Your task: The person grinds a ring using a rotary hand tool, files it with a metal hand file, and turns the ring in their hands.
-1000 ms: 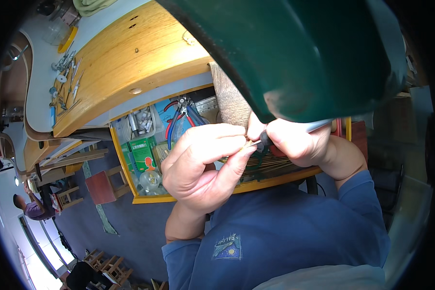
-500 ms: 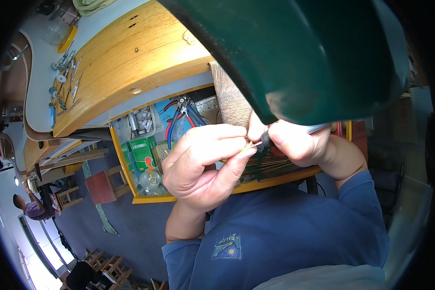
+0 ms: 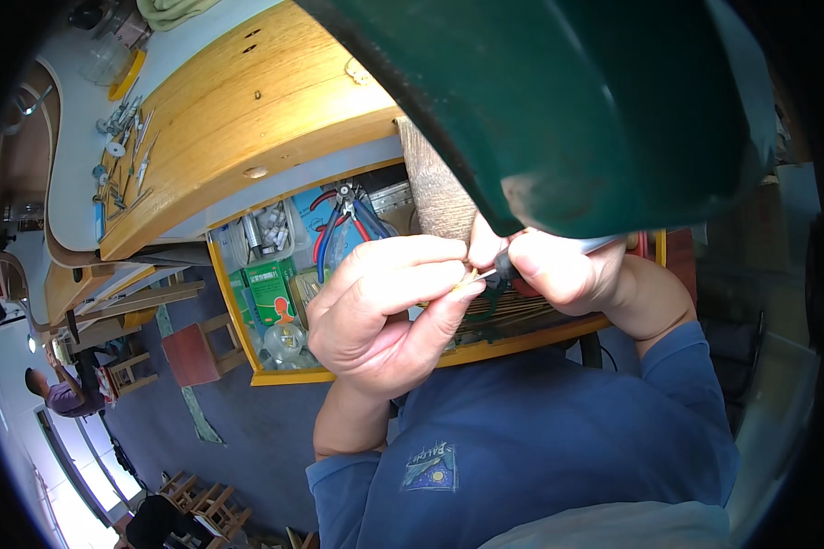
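My left hand point(image 3: 380, 306) is closed, pinching a tiny gold-coloured piece point(image 3: 470, 278) between thumb and fingertips. My fingers cover most of it, so its shape cannot be made out. My right hand point(image 3: 558, 273) wraps round a pen-like handpiece point(image 3: 503, 265) with a dark nose and a thin pale bit. The bit meets the gold piece or lies right beside it. Both hands come together at the worn end of a wooden bench pin point(image 3: 435, 188), above an open drawer. A large dark green lamp shade point(image 3: 613, 110) hides part of the pin and the back of the handpiece.
Beneath my hands the yellow-edged drawer point(image 3: 288, 376) holds pliers point(image 3: 346, 215), a green box point(image 3: 273, 295) and thin rods. Burs and small tools point(image 3: 124, 160) lie left of the curved wooden bench point(image 3: 247, 101). Far left are a stool point(image 3: 192, 355) and another person point(image 3: 67, 395).
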`<state>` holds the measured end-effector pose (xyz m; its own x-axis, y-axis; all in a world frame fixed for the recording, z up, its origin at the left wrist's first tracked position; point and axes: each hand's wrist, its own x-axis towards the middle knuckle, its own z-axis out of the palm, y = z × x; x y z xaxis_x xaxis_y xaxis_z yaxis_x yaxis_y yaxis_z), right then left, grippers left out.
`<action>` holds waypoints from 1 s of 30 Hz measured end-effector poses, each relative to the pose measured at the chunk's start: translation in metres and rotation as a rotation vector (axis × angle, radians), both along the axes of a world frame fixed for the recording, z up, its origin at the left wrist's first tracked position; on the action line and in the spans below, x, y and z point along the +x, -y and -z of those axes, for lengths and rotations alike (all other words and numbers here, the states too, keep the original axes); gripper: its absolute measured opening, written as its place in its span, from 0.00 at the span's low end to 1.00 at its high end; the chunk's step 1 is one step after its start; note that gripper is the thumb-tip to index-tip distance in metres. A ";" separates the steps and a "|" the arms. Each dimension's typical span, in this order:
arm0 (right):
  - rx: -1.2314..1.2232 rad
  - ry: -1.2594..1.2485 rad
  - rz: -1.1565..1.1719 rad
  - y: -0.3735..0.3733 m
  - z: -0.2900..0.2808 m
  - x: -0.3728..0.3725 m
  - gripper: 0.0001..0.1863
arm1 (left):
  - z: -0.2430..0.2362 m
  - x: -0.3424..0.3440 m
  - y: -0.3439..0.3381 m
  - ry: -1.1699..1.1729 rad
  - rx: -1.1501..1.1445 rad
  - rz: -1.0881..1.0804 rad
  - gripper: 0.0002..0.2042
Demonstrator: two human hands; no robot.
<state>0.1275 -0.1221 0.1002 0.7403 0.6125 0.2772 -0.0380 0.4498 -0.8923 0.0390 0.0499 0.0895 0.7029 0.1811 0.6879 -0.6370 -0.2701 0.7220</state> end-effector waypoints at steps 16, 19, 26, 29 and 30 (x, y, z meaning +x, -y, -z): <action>0.117 0.062 0.008 -0.001 0.002 0.001 0.16 | -0.007 0.001 0.001 0.004 0.044 -0.013 0.12; 0.086 0.050 0.004 0.000 0.001 0.001 0.16 | -0.009 0.001 0.001 0.000 0.051 -0.014 0.12; 0.026 0.039 -0.002 0.001 -0.002 0.000 0.16 | -0.007 0.001 0.000 -0.004 0.047 -0.011 0.12; 0.012 0.049 0.003 0.000 -0.002 0.001 0.16 | -0.006 0.000 0.000 -0.007 0.046 -0.010 0.12; 0.020 0.058 0.010 -0.001 -0.003 0.000 0.16 | -0.005 0.000 0.000 -0.007 0.037 -0.007 0.12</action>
